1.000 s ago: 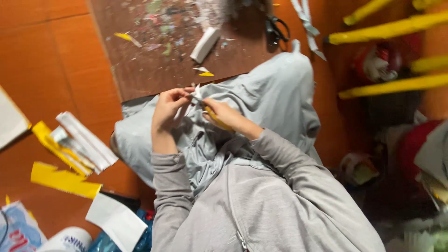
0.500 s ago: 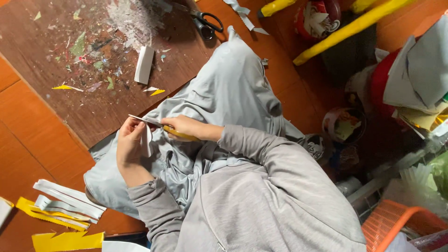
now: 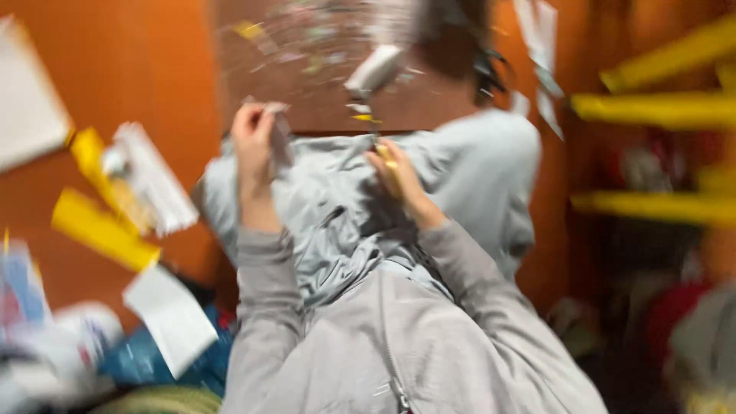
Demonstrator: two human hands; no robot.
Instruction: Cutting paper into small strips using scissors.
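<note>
Left of the grip, yellow paper strips [image 3: 103, 230] and white sheets [image 3: 172, 318] lie on the orange floor [image 3: 138, 69]. Ahead, a small white block [image 3: 374, 69] rests on the brown board [image 3: 307, 84]; yellow bars [image 3: 659, 107] stand right.

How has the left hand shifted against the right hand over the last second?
Yes. The left hand, gripping a small pale strip, has pulled away from the right hand; earlier they met over the grey-clad lap. The frame is blurred, so finer detail is unclear.

Blurred blue-and-white package [image 3: 23, 299], lower left
</note>
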